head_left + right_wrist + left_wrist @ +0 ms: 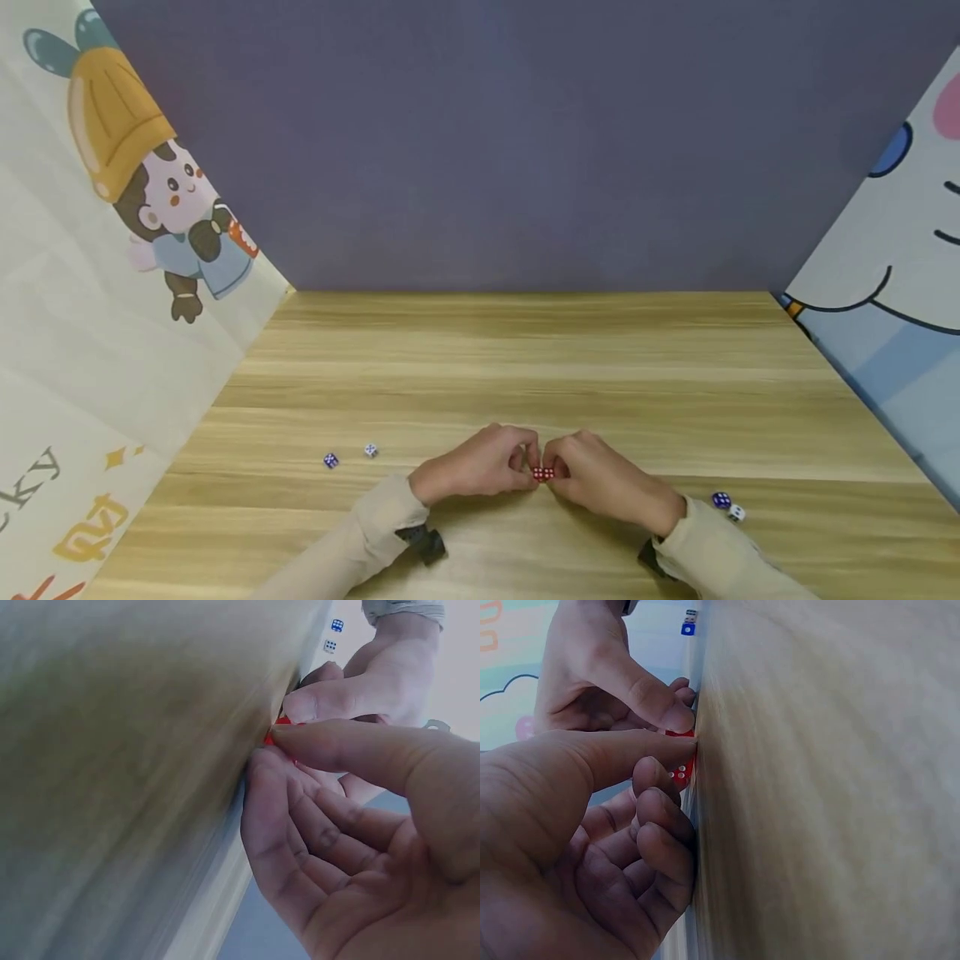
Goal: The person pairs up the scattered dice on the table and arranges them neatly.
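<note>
Two red dice [543, 474] with white pips sit side by side on the wooden table, close together between the hands. My left hand [483, 461] pinches the left one between thumb and index finger. From the other side, my right hand [603, 482] grips the right one the same way. In the left wrist view a red die [679, 775] shows below the left thumb, its lower edge near the tabletop. Fingers cover most of the red dice in the right wrist view, where only a bit of red [283, 721] shows.
Left of the hands lie a blue die [331, 460] and a white die [371, 450], a little apart. Beyond the right wrist, another blue die [722, 500] lies beside a white die [737, 513]. A grey panel [525, 167] rises behind the table [525, 358]; printed sheets flank it.
</note>
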`<action>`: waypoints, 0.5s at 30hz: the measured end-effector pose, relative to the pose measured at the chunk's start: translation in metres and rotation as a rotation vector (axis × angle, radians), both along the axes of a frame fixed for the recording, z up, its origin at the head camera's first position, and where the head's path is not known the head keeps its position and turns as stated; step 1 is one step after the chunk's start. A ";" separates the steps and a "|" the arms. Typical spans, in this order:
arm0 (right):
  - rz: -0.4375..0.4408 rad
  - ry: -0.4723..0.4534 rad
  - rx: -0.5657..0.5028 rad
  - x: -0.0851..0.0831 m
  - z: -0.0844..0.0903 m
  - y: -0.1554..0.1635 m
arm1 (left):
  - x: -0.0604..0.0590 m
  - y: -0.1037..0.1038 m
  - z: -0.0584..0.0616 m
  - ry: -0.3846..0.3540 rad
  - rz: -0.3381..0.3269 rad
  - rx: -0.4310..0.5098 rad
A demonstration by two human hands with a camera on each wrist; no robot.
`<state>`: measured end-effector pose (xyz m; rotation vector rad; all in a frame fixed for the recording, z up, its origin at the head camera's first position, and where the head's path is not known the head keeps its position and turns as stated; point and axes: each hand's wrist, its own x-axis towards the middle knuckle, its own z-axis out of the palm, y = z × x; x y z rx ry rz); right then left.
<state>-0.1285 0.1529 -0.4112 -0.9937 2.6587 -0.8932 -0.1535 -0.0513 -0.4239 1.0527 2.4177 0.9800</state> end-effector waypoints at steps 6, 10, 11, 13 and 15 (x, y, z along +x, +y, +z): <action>0.015 -0.027 -0.005 -0.003 0.002 -0.002 | -0.001 -0.003 0.001 -0.010 0.006 0.009; 0.026 -0.028 -0.016 -0.003 0.004 -0.002 | -0.001 -0.005 0.000 0.012 0.004 0.008; 0.025 -0.028 -0.017 -0.002 0.004 -0.002 | -0.001 -0.005 -0.001 0.014 0.000 0.010; 0.023 -0.033 -0.020 -0.001 0.003 0.000 | 0.000 -0.003 -0.001 0.015 -0.004 0.011; 0.015 -0.054 -0.031 -0.001 0.002 0.002 | 0.001 -0.002 -0.001 0.010 -0.007 0.015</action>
